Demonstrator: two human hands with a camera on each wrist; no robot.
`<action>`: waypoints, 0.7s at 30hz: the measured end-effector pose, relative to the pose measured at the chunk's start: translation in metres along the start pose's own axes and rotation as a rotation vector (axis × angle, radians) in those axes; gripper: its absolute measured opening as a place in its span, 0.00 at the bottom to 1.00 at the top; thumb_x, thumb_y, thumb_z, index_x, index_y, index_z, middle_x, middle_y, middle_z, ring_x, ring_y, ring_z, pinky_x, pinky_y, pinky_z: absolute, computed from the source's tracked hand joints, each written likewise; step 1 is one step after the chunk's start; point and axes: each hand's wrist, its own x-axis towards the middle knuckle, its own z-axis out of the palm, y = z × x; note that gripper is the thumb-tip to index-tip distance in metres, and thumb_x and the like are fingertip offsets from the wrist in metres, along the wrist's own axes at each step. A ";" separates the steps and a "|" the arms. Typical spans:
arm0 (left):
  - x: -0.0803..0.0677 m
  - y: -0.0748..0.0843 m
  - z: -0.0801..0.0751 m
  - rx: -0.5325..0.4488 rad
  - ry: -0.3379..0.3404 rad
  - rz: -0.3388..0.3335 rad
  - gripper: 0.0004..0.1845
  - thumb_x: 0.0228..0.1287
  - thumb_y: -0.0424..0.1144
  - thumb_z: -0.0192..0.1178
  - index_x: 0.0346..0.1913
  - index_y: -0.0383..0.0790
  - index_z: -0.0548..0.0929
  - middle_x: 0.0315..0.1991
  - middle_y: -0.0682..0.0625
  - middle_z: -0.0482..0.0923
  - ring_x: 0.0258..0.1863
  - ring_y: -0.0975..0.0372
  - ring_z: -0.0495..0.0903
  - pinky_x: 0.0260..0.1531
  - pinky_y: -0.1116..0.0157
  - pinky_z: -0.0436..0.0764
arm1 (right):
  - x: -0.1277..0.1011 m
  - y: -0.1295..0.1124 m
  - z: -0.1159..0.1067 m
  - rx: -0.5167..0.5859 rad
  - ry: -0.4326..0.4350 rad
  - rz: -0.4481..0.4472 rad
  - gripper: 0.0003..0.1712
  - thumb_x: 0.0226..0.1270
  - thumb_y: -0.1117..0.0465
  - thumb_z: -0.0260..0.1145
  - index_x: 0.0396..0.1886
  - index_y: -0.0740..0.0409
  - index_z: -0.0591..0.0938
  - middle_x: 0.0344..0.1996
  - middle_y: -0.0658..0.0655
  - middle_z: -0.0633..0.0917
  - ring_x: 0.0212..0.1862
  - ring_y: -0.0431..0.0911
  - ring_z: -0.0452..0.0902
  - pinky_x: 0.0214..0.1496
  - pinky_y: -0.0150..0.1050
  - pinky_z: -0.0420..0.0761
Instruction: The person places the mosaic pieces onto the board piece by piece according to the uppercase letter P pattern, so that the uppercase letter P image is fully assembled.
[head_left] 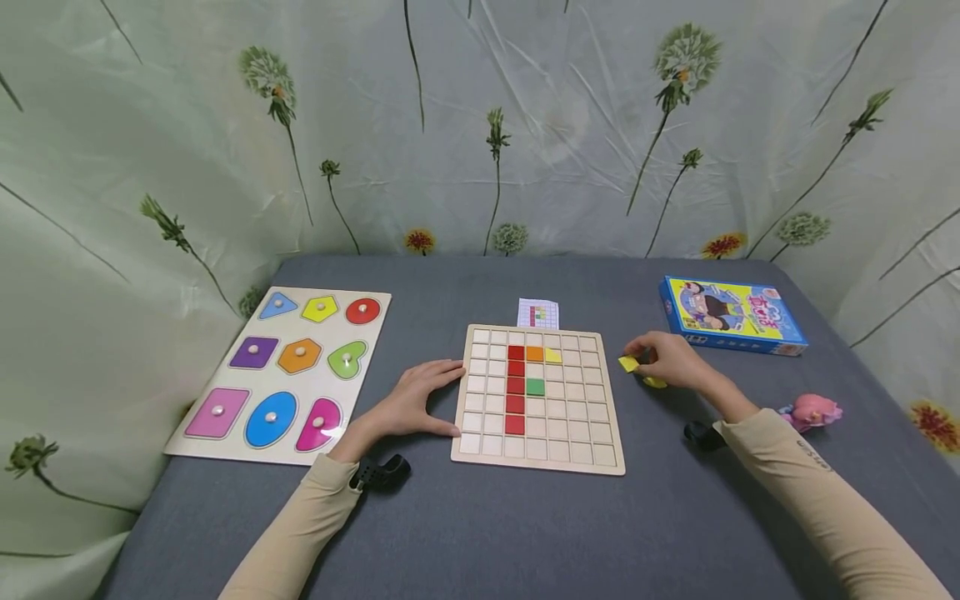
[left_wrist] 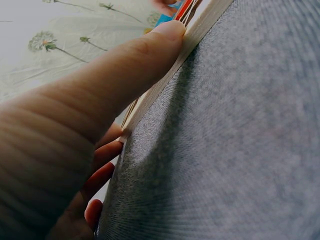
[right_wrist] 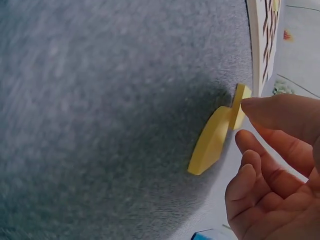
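Note:
A wooden grid board [head_left: 536, 448] lies in the middle of the table. Red tiles [head_left: 515, 385] form a column in it, with an orange tile [head_left: 534, 353], a yellow tile [head_left: 552, 356] and a green tile [head_left: 535, 387] beside them. My left hand [head_left: 411, 402] touches the board's left edge, thumb [left_wrist: 145, 47] and extended fingers spread along it. To the right of the board, my right hand [head_left: 670, 360] pinches a yellow square tile [right_wrist: 240, 102] between thumb and forefinger. Another yellow piece [right_wrist: 212, 140] lies on the cloth just beside it, partly under the hand in the head view.
A small printed pattern card [head_left: 538, 314] touches the board's far edge. The shape puzzle board [head_left: 292, 329] with knobbed pieces lies at left. A blue-and-yellow box [head_left: 738, 317] sits at back right, and a pink toy [head_left: 813, 412] lies near the right forearm.

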 end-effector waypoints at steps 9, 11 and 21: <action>-0.001 0.000 0.000 -0.001 -0.005 -0.005 0.48 0.42 0.54 0.72 0.68 0.40 0.66 0.70 0.43 0.63 0.71 0.49 0.59 0.66 0.43 0.55 | 0.002 0.005 0.003 -0.012 0.006 -0.048 0.17 0.51 0.71 0.67 0.44 0.68 0.82 0.36 0.64 0.83 0.26 0.41 0.66 0.26 0.31 0.67; -0.002 0.001 0.001 -0.002 -0.007 -0.009 0.48 0.42 0.54 0.72 0.68 0.40 0.66 0.70 0.43 0.63 0.71 0.49 0.59 0.66 0.43 0.55 | 0.001 0.004 0.004 -0.008 0.007 -0.051 0.17 0.51 0.71 0.67 0.44 0.68 0.82 0.36 0.64 0.83 0.26 0.40 0.66 0.26 0.31 0.67; 0.000 -0.001 0.000 -0.003 0.017 0.012 0.48 0.41 0.52 0.73 0.67 0.39 0.67 0.69 0.43 0.64 0.71 0.49 0.58 0.65 0.43 0.55 | 0.003 0.001 0.004 -0.028 -0.024 0.007 0.13 0.51 0.68 0.68 0.38 0.68 0.83 0.31 0.61 0.83 0.30 0.44 0.70 0.30 0.34 0.69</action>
